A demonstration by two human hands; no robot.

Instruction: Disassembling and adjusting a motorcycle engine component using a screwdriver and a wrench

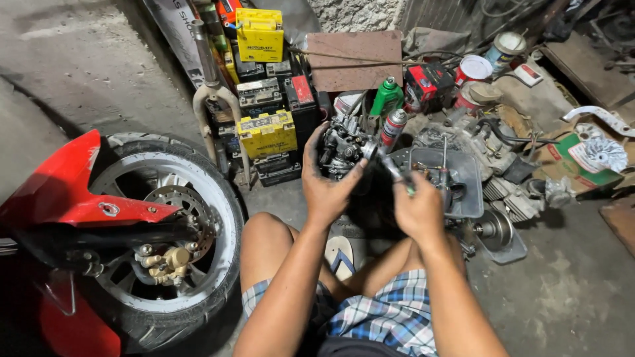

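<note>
A red motorcycle's front wheel (165,231) stands at the floor's left edge, stacked batteries (268,99) near the back wall. Above the person's knees, the left hand (327,188) has its fingers clamped around a grimy carburetor (340,149). The right hand (418,211) has its fingers closed on a thin tool (395,170) whose tip touches the carburetor.

The bare concrete floor (569,291) carries a stack of yellow and black batteries (268,132) against the wall, 2 spray cans (390,109), a grey plastic tray (466,175), engine parts (503,192), flattened cardboard (562,158) and a motorcycle wheel (165,238) at left.
</note>
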